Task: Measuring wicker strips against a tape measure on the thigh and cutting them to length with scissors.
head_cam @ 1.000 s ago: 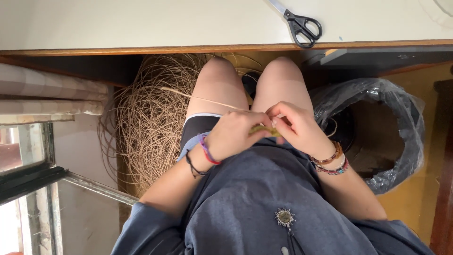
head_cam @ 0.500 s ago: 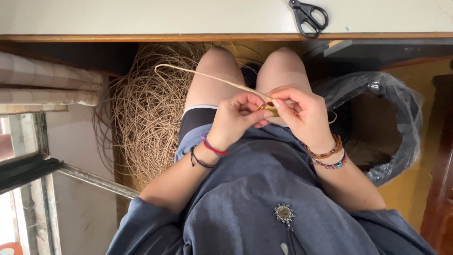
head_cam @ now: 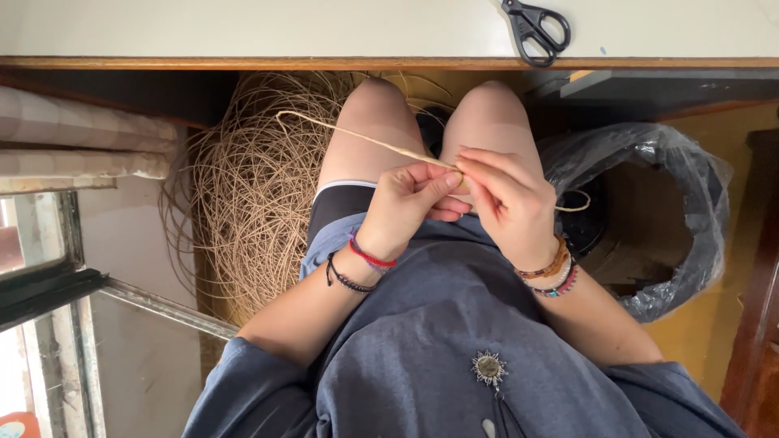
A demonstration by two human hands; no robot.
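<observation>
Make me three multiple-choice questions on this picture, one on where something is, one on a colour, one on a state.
1. Where do the scissors lie?
A. on the table top
B. in the bin
C. on the lap

2. What colour are the scissor handles?
A. red
B. black
C. yellow

3. How is the thin cane strand held?
A. lying loose on the floor
B. by the left hand alone
C. pinched where both hands meet

Answers:
1. A, they rest on the pale table above the knees.
2. B, both loops are black.
3. C, the left hand and right hand close their fingers on it above the lap, the strand running up and left over the cane coil.
</observation>
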